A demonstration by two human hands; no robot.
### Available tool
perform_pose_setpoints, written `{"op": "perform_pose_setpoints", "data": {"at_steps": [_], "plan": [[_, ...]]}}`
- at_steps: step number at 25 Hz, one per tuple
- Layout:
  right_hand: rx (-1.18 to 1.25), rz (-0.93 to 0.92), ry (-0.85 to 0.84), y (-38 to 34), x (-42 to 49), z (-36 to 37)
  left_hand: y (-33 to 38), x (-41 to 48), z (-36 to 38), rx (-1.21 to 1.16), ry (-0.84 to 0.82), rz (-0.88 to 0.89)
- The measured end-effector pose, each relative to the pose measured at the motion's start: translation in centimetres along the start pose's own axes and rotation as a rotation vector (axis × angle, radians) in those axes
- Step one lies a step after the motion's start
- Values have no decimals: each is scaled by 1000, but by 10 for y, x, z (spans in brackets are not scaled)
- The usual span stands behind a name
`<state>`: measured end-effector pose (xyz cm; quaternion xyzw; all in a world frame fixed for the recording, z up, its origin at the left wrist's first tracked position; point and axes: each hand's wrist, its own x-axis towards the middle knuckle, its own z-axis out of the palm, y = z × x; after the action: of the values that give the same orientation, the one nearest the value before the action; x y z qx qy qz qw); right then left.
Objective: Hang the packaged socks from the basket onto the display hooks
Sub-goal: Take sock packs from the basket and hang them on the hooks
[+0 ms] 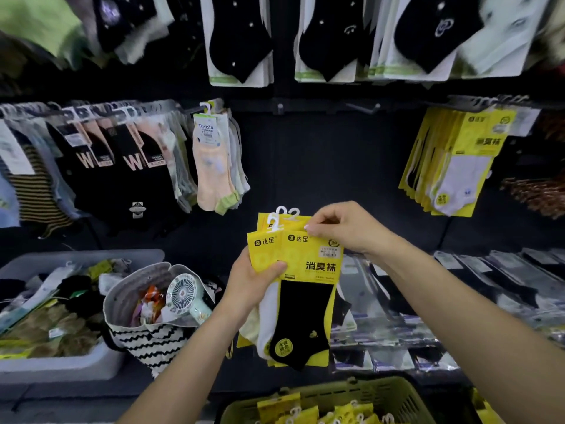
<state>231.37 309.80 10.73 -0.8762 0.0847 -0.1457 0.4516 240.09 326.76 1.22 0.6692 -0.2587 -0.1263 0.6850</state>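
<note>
Backing the whole stand, a black display wall carries rows of hung sock packs: black socks on white cards along the top, cut off by the upper edge and blurred; dark packs marked "W" at the left; a peach pair headed "Tuyaya"; and a thick batch of yellow packs at the right. Two bare display hooks stand between the peach pair and that yellow batch. On the ledge below lie a grey bin of mixed socks, its contents too jumbled to sort, and flat clear-wrapped packs at the right, smeared by blur. A green basket, cropped by the bottom edge, holds more yellow packs. A zigzag-striped bag leans on the bin with a pale hand fan inside. Held mid-air below the bare hooks is a bundle of yellow sock packs; only the front one, a black sock, shows fully, the rest being hidden behind it. The card reads "达足" and "消臭袜"; the price sticker is illegible. The left hand grips the bundle, thumb across the card. The right hand pinches the front card's top edge beside the white hanger loops.
</note>
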Motion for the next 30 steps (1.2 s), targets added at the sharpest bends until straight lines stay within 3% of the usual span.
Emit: {"op": "perform_pose_setpoints", "data": {"at_steps": [4, 7, 9, 12, 15, 18, 22, 26, 30], "plan": [[128, -3, 141, -4, 23, 9, 4, 22, -6, 7, -30, 5], [104, -48, 137, -16, 38, 4, 16, 41, -12, -12, -25, 39], [-2, -70, 94, -28, 46, -6, 25, 50, -16, -7, -28, 62], [-314, -177, 168, -47, 54, -13, 40, 61, -16, 78, -58, 96], [-358, -251, 202, -60, 56, -8, 50, 65, -14, 122, -80, 116], [-263, -166, 206, -61, 56, -12, 49, 62, -17, 102, -82, 103], [-357, -129, 254, -52, 55, -8, 44, 53, -20, 25, -59, 75], [-369, -129, 334, -40, 49, -2, 44, 42, -15, -99, -146, 18], [-279, -29, 264, -39, 42, -11, 50, 39, -11, -110, -139, -4]]}}
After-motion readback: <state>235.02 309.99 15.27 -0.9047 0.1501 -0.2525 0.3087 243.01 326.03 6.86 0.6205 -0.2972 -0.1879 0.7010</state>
